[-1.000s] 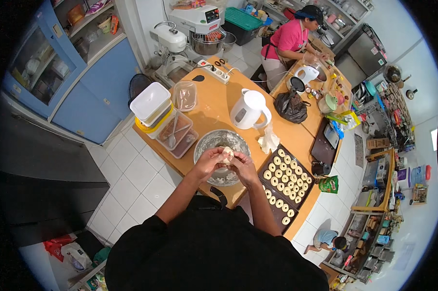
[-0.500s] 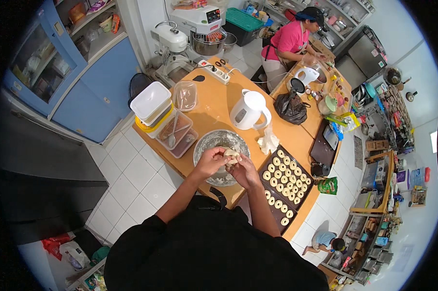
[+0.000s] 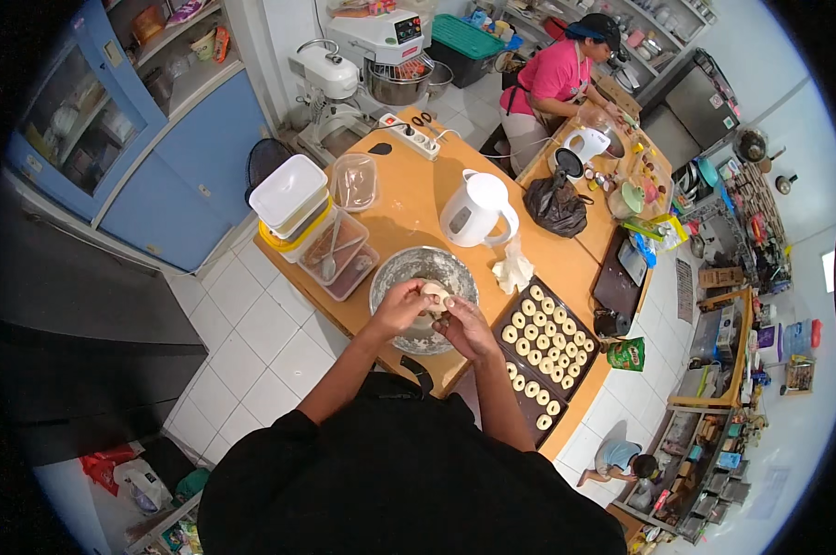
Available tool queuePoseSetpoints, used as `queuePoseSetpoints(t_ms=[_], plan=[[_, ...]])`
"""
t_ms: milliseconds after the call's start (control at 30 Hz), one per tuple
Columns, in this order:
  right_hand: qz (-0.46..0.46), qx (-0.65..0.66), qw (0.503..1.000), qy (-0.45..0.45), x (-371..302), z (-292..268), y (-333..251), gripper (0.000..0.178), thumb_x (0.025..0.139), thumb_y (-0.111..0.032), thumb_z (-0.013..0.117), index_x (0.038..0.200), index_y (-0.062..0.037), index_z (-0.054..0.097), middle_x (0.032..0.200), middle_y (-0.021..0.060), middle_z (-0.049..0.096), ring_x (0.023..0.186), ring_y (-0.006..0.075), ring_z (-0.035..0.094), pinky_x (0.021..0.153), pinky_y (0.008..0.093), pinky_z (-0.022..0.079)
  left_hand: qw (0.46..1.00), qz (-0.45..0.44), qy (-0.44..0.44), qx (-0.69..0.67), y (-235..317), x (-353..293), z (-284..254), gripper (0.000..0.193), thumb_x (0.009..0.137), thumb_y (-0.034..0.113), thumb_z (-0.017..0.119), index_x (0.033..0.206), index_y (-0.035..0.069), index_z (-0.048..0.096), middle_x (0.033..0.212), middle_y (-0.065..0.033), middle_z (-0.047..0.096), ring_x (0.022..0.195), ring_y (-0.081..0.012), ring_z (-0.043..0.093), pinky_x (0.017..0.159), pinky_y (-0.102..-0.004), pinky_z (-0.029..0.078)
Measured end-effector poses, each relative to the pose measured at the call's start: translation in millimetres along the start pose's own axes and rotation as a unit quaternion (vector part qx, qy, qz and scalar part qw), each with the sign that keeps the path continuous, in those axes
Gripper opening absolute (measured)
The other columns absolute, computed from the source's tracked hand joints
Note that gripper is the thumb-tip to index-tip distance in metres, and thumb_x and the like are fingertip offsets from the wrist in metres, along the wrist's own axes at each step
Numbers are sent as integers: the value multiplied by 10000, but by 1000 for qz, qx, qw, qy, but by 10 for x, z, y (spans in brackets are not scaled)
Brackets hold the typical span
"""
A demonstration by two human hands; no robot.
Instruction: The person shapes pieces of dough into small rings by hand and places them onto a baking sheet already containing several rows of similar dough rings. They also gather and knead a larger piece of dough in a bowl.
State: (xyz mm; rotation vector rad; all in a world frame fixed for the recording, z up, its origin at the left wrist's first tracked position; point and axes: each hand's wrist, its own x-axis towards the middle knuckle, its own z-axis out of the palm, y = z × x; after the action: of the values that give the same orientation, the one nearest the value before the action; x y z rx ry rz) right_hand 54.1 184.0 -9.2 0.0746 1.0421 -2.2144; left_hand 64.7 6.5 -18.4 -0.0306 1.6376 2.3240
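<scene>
Over a round metal bowl (image 3: 392, 277) streaked with flour, my two hands hold a small pale piece of dough (image 3: 436, 293) between them. My left hand (image 3: 403, 306) pinches it from the left with curled fingers. From the right, my right hand (image 3: 466, 327) grips its lower edge with thumb and fingers. Right of the bowl lies a dark baking tray (image 3: 526, 368) with several rows of ring-shaped dough pieces (image 3: 534, 356). A crumpled pale cloth or bag (image 3: 513, 270) rests between bowl and tray.
A white jug (image 3: 478, 211) stands behind the bowl. Clear plastic tubs (image 3: 338, 248) and a stack of white containers (image 3: 288, 191) sit at the left table edge. A black plastic bag (image 3: 556, 205) lies farther right. Another person (image 3: 555, 79) works at the far table; someone small sits on the floor (image 3: 623, 460).
My fingers have shifted slightly around the dough, which shows a rounder, smoother side now. The far person's hands have moved a little.
</scene>
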Motion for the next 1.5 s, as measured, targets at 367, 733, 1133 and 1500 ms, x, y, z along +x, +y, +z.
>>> queuePoseSetpoints(t_ms=[367,733,1133,1500], plan=[[53,-48,997,35,17,-19,-78,236,957,-253,487,1124,-100,556,1049,25,607,917,128,571,755,292,474,994,-72,38,-69,-16,-13,76,195,898,208,578,1016,60,622,939,2,627,844,-73,574,702,-233,463],[45,-131,989,45,10,37,-101,260,904,-158,582,1149,-79,544,1081,34,585,919,156,587,787,323,488,982,-52,-17,-182,-66,-30,31,259,929,288,542,1084,88,597,1006,-4,620,882,-91,586,739,-260,490],[-63,-33,996,45,125,-141,36,144,893,-106,563,1035,-89,551,966,40,617,840,128,592,711,286,470,993,-56,15,-107,-29,-9,62,240,910,222,581,1095,70,589,1006,9,618,879,-75,587,726,-227,487],[-2,-138,990,38,91,-102,-39,155,887,-129,589,1035,-82,592,998,-5,599,857,86,557,728,238,456,990,-72,-12,-123,-42,-5,45,284,932,216,536,1145,29,537,1085,-50,577,980,-158,586,851,-350,521]])
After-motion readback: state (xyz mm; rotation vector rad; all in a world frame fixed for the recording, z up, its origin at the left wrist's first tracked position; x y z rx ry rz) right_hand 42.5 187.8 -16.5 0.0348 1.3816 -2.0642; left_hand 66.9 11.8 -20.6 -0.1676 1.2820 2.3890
